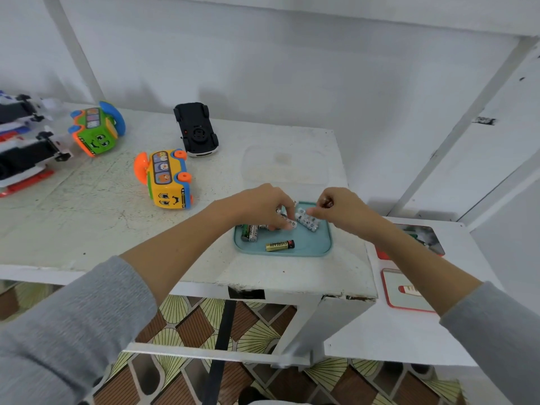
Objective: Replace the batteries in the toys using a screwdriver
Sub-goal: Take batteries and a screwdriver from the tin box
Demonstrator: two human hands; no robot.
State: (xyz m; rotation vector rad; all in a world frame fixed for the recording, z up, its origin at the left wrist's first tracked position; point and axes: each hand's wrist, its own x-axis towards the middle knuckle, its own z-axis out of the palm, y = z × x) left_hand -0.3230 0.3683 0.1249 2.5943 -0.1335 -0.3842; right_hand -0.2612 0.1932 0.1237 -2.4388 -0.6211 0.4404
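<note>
A teal tray (318, 249) lies near the table's front right edge and holds several batteries. A gold and black battery (280, 245) lies alone at its front, and green ones (249, 232) lie at its left. My left hand (263, 204) reaches into the tray and pinches a white battery (289, 223). My right hand (340, 206) hovers over the tray's back right with its fingers curled; more white batteries (307, 222) lie just below its fingertips, and whether it holds one is unclear. A yellow bus toy (168, 179), a green bus toy (95, 130) and an upturned black car (196, 130) lie further back.
White and red toy vehicles (23, 147) lie at the far left. A clear lid (285, 163) rests behind the tray. On a lower white surface to the right sit a red-rimmed box (420, 238) and its lid (404, 290). The table's chipped front edge (263, 289) is close to me.
</note>
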